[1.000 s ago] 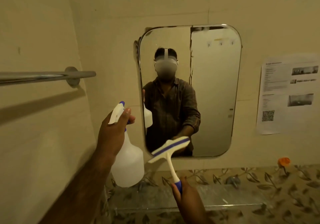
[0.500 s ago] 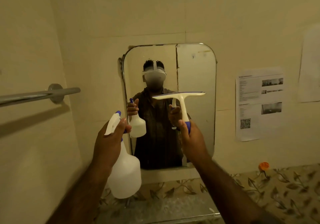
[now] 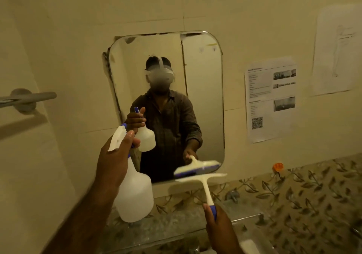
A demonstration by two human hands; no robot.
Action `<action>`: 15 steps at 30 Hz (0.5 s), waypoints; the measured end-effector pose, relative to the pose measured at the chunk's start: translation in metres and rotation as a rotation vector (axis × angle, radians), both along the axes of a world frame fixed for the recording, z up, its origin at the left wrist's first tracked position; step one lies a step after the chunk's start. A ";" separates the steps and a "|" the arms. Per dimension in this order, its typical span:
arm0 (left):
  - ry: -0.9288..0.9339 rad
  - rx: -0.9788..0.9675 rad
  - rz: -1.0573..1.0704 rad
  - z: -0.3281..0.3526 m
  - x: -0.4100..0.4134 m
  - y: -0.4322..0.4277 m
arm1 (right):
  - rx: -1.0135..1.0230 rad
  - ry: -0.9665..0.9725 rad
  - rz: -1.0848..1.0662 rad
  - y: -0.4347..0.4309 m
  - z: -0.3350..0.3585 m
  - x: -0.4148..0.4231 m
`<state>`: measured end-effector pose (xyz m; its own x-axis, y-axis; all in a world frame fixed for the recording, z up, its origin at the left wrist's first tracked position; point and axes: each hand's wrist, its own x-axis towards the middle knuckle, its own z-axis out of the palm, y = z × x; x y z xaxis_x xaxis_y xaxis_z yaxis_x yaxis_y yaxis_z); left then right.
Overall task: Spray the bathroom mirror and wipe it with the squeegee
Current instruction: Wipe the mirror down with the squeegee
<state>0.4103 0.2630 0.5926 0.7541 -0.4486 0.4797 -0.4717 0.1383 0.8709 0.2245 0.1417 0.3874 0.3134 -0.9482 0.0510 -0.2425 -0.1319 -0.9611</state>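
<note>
Left hand (image 3: 115, 163) wrapped around the neck of the white spray bottle (image 3: 134, 193), thumb up by the nozzle head, bottle held upright off the glass. Right hand (image 3: 219, 226) fisted on the blue grip of the squeegee (image 3: 203, 181); blade up, level, sitting at the bottom edge of the mirror (image 3: 203, 100). Can't tell if the blade touches the glass, it's motion-blurred. Mirror is straight ahead of both hands, above them. Towel bar (image 3: 29, 98) up-left of the left hand. Printed sheet (image 3: 271, 100) on the wall, up-right of the right hand.
</note>
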 end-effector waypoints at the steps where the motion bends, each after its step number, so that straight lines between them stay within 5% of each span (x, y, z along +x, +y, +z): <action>1: -0.006 -0.003 -0.005 0.001 -0.002 -0.002 | -0.020 -0.057 0.028 -0.002 0.017 -0.006; 10: 0.009 -0.025 -0.064 0.018 -0.020 -0.021 | -0.479 -0.497 0.104 -0.078 0.277 -0.012; 15: 0.037 -0.032 -0.044 0.021 -0.019 -0.027 | -0.587 -0.573 0.188 -0.091 0.328 -0.005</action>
<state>0.3915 0.2359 0.6133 0.7516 -0.4662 0.4667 -0.4324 0.1861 0.8823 0.2195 0.0508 0.7151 0.2388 -0.6528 0.7189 0.3380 -0.6381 -0.6917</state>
